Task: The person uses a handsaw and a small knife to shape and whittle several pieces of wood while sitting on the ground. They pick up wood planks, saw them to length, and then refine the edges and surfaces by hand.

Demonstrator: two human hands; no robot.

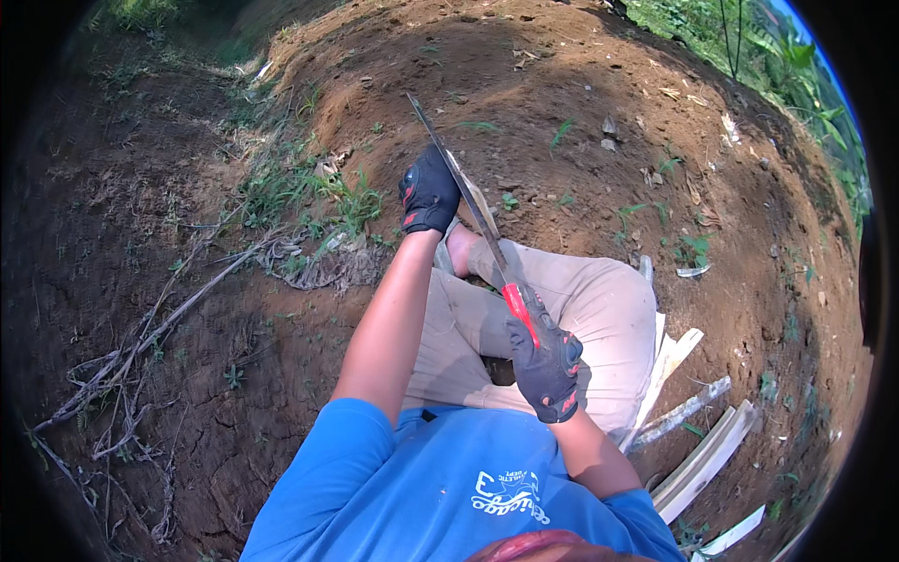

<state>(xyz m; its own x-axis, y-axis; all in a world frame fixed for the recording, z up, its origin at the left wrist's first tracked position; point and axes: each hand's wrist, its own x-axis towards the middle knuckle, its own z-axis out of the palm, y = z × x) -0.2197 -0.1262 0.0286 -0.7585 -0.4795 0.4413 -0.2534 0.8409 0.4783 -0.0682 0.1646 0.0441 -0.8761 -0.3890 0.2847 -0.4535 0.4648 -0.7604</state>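
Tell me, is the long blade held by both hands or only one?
Both hands: the right hand grips the red handle, the left hand holds the long blade.

Long thin blade [456, 171] with red handle [518, 309], slanting over bent knees.

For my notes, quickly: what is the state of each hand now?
Left hand: closed on the pale strip.
Right hand: closed on the long knife by its red handle.

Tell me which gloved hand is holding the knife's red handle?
The right hand, the one nearer the person's blue shirt, grips the red handle of the long knife. The left hand is stretched farther out, up by the blade instead.
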